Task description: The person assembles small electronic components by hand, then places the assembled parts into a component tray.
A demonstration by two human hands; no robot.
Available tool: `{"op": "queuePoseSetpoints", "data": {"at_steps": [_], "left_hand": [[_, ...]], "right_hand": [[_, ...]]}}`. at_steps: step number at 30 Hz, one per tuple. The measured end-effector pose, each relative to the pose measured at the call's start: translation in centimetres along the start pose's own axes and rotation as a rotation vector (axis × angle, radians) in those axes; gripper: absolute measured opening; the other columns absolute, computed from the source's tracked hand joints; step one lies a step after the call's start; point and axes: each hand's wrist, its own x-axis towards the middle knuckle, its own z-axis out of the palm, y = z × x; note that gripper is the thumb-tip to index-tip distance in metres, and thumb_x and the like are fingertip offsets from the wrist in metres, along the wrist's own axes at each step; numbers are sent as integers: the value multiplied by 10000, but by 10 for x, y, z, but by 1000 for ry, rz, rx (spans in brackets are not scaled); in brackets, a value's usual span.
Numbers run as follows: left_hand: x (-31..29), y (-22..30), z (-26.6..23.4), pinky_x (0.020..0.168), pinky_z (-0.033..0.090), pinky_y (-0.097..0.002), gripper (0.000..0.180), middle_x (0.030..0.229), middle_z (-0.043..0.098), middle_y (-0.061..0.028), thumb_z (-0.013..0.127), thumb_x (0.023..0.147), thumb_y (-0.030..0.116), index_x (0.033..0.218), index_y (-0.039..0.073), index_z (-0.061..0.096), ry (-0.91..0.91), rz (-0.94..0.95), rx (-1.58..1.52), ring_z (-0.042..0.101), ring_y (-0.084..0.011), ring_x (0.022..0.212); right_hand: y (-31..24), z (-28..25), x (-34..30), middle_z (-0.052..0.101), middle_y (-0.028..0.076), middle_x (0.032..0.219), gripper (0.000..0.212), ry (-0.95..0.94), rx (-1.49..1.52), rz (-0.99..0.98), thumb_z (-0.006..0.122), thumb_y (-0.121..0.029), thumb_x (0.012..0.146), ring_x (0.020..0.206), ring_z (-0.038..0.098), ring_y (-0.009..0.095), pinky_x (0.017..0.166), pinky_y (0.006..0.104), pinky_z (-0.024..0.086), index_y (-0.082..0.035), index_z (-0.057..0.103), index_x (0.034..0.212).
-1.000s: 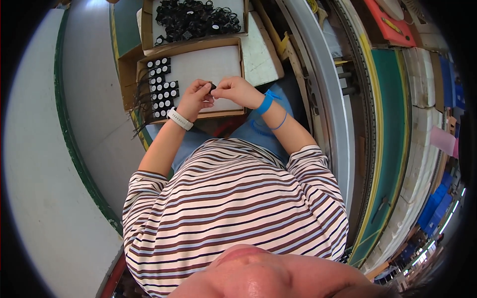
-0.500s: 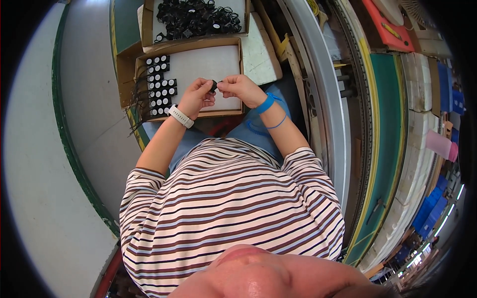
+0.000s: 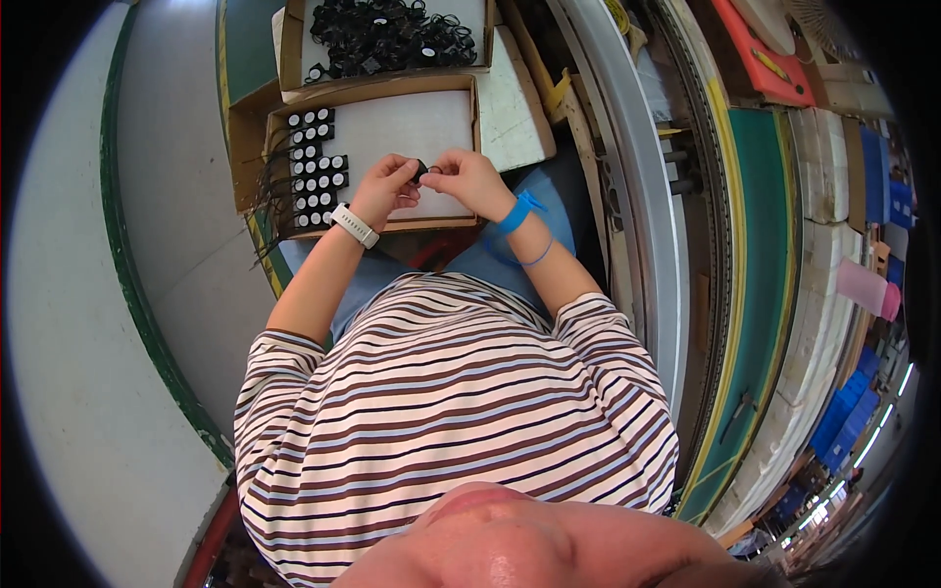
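Between my hands, over the near part of a cardboard box (image 3: 476, 147), is a small black part (image 3: 420, 171). My left hand (image 3: 384, 192) pinches it between thumb and fingers. My right hand (image 3: 469, 184) is closed at its right side, fingertips on what looks like its thin dark wire; the detail is too small to make out. Along the left side of the box, rows of black block-shaped parts (image 3: 312, 184) lie with round white labels facing up. Their black wires (image 3: 274, 186) hang over the left edge. A white sheet lines the box.
Beyond it, a second box (image 3: 291, 49) holds a tangled heap of black wired parts (image 3: 392, 37). To the right run a metal rail (image 3: 652, 167) and a green conveyor (image 3: 760, 216). A blue band (image 3: 520, 212) with a coiled cord circles my right wrist.
My right hand has shifted slightly, its wrist turning and its fingers bending more over the black part's right side. My left hand stays nearly in place, still pinching the part.
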Motion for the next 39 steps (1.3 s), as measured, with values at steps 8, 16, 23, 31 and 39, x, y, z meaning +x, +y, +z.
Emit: {"op": "queuePoseSetpoints", "data": {"at_steps": [8, 16, 23, 31, 39], "left_hand": [[-7, 2, 11, 571, 452, -228, 201, 766, 529, -45, 517, 823, 229, 915, 56, 472, -34, 74, -19, 521, -100, 613], [-5, 12, 2, 613, 460, -229, 239, 803, 552, -69, 574, 782, 150, 940, 17, 454, -182, 121, 111, 569, -138, 683], [-1, 31, 7, 601, 471, -230, 218, 787, 571, -89, 577, 764, 124, 916, 5, 477, -146, 147, 198, 585, -154, 666], [67, 97, 5, 538, 462, -222, 185, 710, 579, -74, 607, 737, 106, 837, -10, 503, -43, 406, 401, 591, -153, 614], [202, 172, 23, 649, 457, -316, 319, 769, 595, -107, 615, 704, 279, 941, 76, 548, 324, 903, 1398, 573, -265, 727]], "right_hand": [[9, -4, 13, 547, 25, 654, 142, -28, 671, 276, 609, -150, 747, 512, 475, 78, 477, 185, 406, -20, 562, 782], [-3, -11, 31, 532, 5, 636, 125, -121, 348, 180, 603, -145, 742, 531, 445, 60, 480, 181, 368, -26, 561, 739], [-2, -5, 46, 529, 2, 675, 139, -115, 358, 55, 593, -164, 756, 601, 463, 59, 525, 187, 380, -32, 553, 767], [8, -8, 67, 532, 15, 682, 185, 300, 817, 5, 524, -208, 809, 585, 460, 65, 528, 177, 375, -24, 542, 825], [27, 5, 51, 529, 10, 681, 139, 44, 547, 68, 531, -166, 790, 606, 468, 69, 555, 195, 393, -37, 547, 837]]}}
